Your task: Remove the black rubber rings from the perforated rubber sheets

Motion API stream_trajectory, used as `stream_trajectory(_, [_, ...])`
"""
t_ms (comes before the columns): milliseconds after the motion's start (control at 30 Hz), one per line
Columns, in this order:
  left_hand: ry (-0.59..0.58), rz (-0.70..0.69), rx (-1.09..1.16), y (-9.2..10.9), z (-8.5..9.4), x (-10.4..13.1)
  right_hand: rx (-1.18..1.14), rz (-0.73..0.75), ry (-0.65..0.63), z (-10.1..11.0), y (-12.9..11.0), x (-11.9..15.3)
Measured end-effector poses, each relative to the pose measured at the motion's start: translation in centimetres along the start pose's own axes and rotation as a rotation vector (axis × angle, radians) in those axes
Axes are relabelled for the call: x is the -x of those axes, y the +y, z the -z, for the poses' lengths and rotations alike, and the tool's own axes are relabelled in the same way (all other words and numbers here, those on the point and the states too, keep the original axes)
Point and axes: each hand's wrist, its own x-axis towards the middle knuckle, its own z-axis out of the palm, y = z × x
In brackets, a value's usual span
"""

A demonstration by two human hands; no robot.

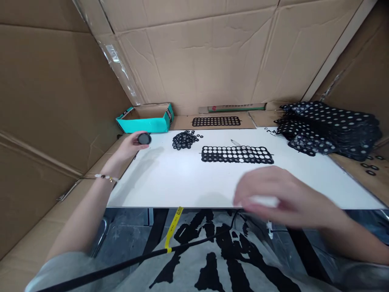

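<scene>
My left hand (131, 145) grips a black round piece (144, 139) between thumb and fingers, just above the left side of the white tabletop (170, 182). Close to it lies a heap of small black rings (184, 140). My right hand (273, 192) is blurred over the table's front right, its thumb and fingers curled together in a pinch; whatever is between the tips cannot be made out. Beyond that hand lies a black perforated sheet (237, 155) with rows of round holes, its front row mostly dark. A white pen-like stick (235, 142) touches the sheet's back edge.
A turquoise open box (146, 125) stands at the back left. Another perforated sheet (216, 121) lies on cardboard behind the table. Stacked black sheets (340, 127) fill the back right, with loose rings (370, 172) beside them. Cardboard walls (197, 52) enclose three sides. A black cable (136, 257) crosses my lap.
</scene>
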Motion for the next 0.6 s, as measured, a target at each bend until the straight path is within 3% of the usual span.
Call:
stream_trajectory(33, [-0.072, -0.046, 0.067, 1.8, -1.6, 1.4, 0.005, -0.024, -0.073, -1.2, 0.9, -1.9])
stream_trajectory(100, [-0.218, -0.065, 0.146, 5.4, -4.7, 4.5, 0.029, -0.118, -0.045, -3.7, 2.6, -4.0])
stream_trajectory(200, [-0.376, -0.03, 0.285, 9.6, -8.4, 9.2, -0.06, -0.187, -0.053, -7.2, 4.2, -4.0])
stream_trajectory(267, [-0.443, 0.0, 0.392, 11.2, -10.0, 11.4, -0.13, -0.178, -0.038, -8.8, 4.4, -3.4])
stream_trajectory(400, [-0.519, 0.096, 0.581, 11.9, -11.3, 13.2, -0.165, -0.16, 0.05, -10.0, 3.9, -3.0])
stream_trajectory(600, [-0.569, 0.26, 0.805, 10.2, -12.2, 14.4, -0.211, -0.187, 0.145, -10.0, 3.8, -3.5])
